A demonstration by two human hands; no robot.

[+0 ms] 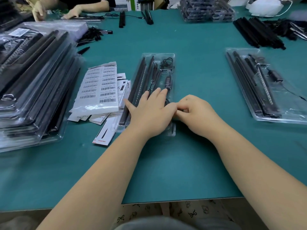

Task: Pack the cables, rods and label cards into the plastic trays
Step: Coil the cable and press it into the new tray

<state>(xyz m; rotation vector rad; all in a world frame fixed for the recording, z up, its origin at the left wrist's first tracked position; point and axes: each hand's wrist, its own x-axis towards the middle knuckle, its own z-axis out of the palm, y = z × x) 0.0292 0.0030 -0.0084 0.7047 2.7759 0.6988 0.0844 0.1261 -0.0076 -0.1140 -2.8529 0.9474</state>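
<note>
a clear plastic tray [166, 54] lies in the middle of the green bench [182, 163]. it is long, thin and shiny, with little moulded pockets. long black rods [141, 72] lie straight along its left side. a thin black cable [167, 61] is curled in a loop at its far right end, and a dark plug-shaped piece [167, 80] sits below the loop.

the left hand [149, 112] lies flat on the near part of the tray, fingers straight and spread, pressing on the rods and cable. the right hand [196, 112] is at the tray's right edge with its fingers curled in, touching the left hand. i cannot tell if it pinches anything there.

just left of the tray is a white sheet of barcode labels [99, 87], smooth and a bit wrinkled, on top of a messy pile of white label cards [103, 131]. some cards poke under the tray's left edge.

further left is a tall stack of packed trays [33, 83]. on the right lies another filled tray [265, 83], well apart. behind it is a heap of loose black rods [257, 34]. at the far edge are more stacked trays [207, 9], a white mask [265, 5], and another person's hands [73, 12].
</note>
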